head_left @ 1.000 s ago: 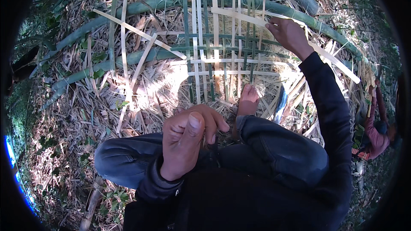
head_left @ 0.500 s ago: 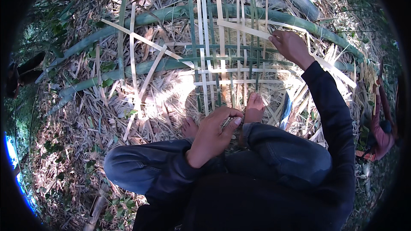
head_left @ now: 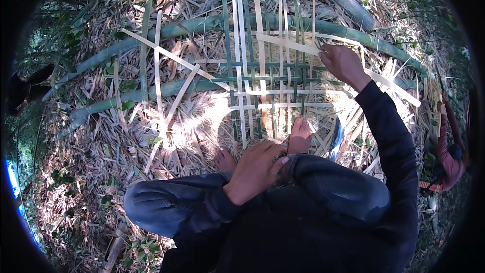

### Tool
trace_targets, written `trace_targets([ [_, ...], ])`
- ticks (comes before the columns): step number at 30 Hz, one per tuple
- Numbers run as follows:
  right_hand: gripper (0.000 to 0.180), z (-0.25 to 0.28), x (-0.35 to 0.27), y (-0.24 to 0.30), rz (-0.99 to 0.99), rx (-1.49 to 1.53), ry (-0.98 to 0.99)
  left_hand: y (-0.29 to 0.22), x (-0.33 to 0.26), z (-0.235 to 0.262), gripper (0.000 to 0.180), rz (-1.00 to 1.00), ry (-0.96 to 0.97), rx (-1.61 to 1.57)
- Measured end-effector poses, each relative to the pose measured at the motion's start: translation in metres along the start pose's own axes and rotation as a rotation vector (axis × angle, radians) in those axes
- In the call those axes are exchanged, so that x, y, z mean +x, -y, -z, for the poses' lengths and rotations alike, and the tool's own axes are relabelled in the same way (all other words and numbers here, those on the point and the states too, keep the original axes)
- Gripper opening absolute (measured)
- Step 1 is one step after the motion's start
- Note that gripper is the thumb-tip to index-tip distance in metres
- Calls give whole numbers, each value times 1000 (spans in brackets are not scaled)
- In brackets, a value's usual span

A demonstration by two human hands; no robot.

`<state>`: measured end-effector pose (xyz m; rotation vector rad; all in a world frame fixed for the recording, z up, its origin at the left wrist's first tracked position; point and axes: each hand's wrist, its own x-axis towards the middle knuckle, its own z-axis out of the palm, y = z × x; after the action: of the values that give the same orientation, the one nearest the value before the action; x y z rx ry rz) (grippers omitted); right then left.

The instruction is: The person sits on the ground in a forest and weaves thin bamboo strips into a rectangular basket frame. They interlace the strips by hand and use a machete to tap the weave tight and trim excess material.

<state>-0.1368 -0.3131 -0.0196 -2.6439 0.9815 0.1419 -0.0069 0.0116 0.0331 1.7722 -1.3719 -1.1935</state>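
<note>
I am squatting on ground littered with dry bamboo leaves and shavings (head_left: 101, 141), looking down at a flat, open lattice mat of pale and green split-bamboo strips (head_left: 268, 78) lying just in front of my bare feet. My right foot (head_left: 299, 136) rests on the mat's near edge, pinning it; my left foot (head_left: 225, 160) sits just beside that edge on the litter.

My right hand (head_left: 342, 63) reaches out over the mat's far right side, fingers curled on a long pale bamboo strip (head_left: 288, 43) that runs crosswise over the upright strips. I judge that I am feeding this strip across as a new weft row. Whether it is pinched tight or only guided, I cannot tell.

My left hand (head_left: 255, 169) hangs low by my knees, at the mat's near edge, fingers loosely bent and holding nothing that I can see.

Several thick green bamboo poles (head_left: 202, 23) lie beyond and under the mat. Loose pale strips (head_left: 166, 71) lie crossed to the left.

The next move, as I judge it, calls for lifting alternate uprights so the strip passes over and under, then pressing it snug against the row before it.
</note>
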Motion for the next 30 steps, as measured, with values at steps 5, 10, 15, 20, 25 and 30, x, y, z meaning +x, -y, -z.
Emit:
trace_targets([
  [5, 24, -5, 2, -7, 30, 23, -52, 3, 0, -2, 23, 13, -6, -6],
  [10, 26, -9, 4, -21, 39, 20, -57, 2, 4, -1, 23, 9, 19, -8],
  [15, 39, -5, 2, -32, -8, 12, -55, 1, 7, 1, 24, 34, 16, 14],
  [20, 49, 5, -2, -37, -171, 41, -30, 1, 12, 4, 23, 47, -8, 31],
  [25, 54, 4, -9, -65, -275, 39, -47, 2, 20, 3, 22, 53, -4, 36],
  [30, 55, -2, -10, -77, -275, 1, -52, 3, 27, 0, 22, 75, -11, 32],
])
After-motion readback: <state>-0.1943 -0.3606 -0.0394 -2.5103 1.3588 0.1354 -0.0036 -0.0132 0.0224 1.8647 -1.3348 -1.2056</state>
